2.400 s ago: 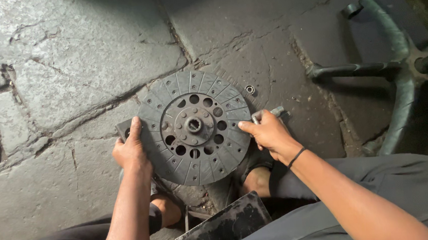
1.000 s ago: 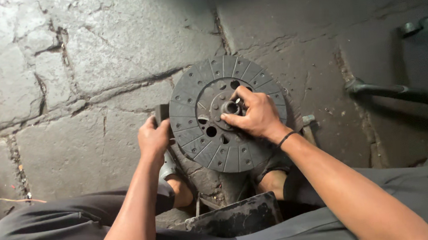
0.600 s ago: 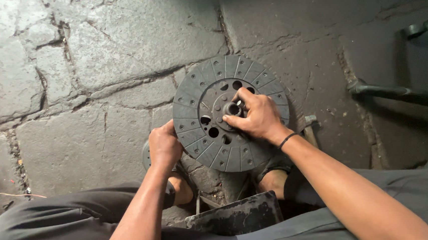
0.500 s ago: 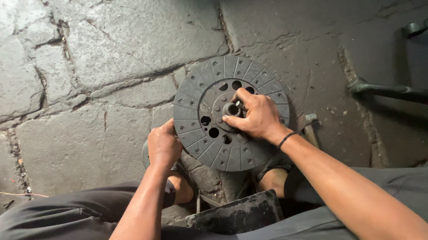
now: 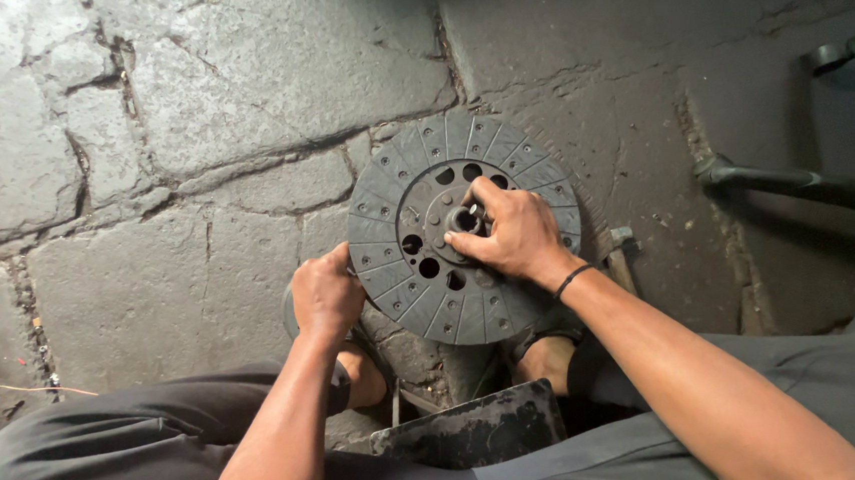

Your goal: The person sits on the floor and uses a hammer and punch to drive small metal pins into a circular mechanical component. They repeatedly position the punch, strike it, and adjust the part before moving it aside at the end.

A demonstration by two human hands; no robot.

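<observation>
Now your right hand [image 5: 510, 236] lies on the face of the disc [image 5: 422, 301], fingers curled around the hub [image 5: 464, 219] at its centre, thumb and fingertips pinching something small there; I cannot tell what. A couple of seconds ago that hand was off to the disc's right edge, so you have moved from steadying the rim to working at the middle. In the last half second almost nothing has shifted.

Your left hand [image 5: 326, 295] is closed on the disc's lower left rim, knuckles up, gripping it. It sat a little higher on the rim a second ago and has slid down.

The disc itself is a round, dark grey plate with segmented facing around the outside and a ring of holes near the hub. It rests between your knees, above your feet, lying across something underneath that I cannot make out.

Just right of the disc, near your right wrist, a hammer [image 5: 619, 257] lies on the ground. A dark flat plate [image 5: 471, 429] sits close to your lap.

The floor [image 5: 190, 136] is rough stone slabs, cracked and grimy, darker and oil-stained to the right. A greenish metal frame [image 5: 805, 184] of bent tubes stands at the far right.
</observation>
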